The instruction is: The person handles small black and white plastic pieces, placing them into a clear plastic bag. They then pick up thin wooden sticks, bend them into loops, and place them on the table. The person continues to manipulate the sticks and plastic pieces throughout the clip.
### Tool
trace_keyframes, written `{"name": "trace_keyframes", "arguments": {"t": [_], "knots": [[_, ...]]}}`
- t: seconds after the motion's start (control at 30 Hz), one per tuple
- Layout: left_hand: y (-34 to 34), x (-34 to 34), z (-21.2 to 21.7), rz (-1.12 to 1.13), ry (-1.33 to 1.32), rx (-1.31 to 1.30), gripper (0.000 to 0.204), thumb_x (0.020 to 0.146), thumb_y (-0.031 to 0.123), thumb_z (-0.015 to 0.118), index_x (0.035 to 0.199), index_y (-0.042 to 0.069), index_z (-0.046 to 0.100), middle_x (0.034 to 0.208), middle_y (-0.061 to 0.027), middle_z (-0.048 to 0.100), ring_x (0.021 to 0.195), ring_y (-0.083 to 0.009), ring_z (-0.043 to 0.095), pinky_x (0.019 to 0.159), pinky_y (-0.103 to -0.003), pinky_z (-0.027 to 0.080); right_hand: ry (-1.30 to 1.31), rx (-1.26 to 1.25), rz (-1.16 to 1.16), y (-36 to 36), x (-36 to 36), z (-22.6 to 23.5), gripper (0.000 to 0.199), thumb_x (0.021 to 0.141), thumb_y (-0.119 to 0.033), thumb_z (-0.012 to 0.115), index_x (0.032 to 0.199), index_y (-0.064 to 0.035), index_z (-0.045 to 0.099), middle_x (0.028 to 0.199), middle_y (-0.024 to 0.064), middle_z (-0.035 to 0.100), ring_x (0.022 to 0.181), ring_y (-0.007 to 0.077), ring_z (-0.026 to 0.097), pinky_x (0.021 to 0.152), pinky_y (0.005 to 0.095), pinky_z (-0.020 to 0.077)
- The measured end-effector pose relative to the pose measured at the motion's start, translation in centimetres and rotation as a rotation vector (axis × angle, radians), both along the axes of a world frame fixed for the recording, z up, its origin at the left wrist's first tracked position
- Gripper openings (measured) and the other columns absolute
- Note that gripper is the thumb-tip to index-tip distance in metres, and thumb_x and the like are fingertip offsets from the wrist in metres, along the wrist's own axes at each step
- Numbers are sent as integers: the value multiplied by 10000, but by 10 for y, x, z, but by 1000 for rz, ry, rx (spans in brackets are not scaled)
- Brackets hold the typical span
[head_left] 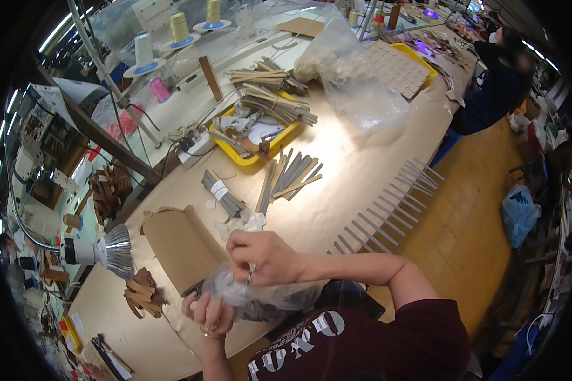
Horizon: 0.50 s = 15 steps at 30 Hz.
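Head view: your right hand [267,257] pinches a clear plastic bag [276,301]; your left hand [211,316] curls against its left end. A curled brown sheet [181,247] lies just beyond.

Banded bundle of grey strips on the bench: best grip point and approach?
I'd pinch the bundle of grey strips at its white band, coming from above and closing across its long sides. The band gathers the strips near mid-length and nothing lies over it, whereas the ends look looser. The loose strips sit to its right, so lifting straight up should avoid them.
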<state>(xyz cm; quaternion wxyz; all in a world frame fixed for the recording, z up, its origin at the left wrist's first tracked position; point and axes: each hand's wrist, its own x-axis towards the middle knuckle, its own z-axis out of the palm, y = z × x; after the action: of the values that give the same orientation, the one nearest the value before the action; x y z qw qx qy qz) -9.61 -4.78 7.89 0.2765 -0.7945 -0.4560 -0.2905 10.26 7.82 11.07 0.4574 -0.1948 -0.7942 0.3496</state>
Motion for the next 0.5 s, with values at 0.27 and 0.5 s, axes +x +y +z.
{"name": "trace_keyframes", "arguments": {"t": [0.27,0.5], "knots": [[-8,19,-23,100,83,-34,394,806,385,750,619,202,455,1059,51,557,1112,-214,420,983,-470,335,-130,63,-132,28,14,-50,135,688,-62,674,679,-3,553,929,93,595,657,275,606,602,363,514],[-43,32,-14,132,-202,-156,238,780,259,730,746,240,495,1016,54,542,1018,-231,458,928,-437,345,-178,99,-119,21,16,-62,147,696,-75,681,656,-6,558,969,79,605,656,256,609,604,352,513]]}}
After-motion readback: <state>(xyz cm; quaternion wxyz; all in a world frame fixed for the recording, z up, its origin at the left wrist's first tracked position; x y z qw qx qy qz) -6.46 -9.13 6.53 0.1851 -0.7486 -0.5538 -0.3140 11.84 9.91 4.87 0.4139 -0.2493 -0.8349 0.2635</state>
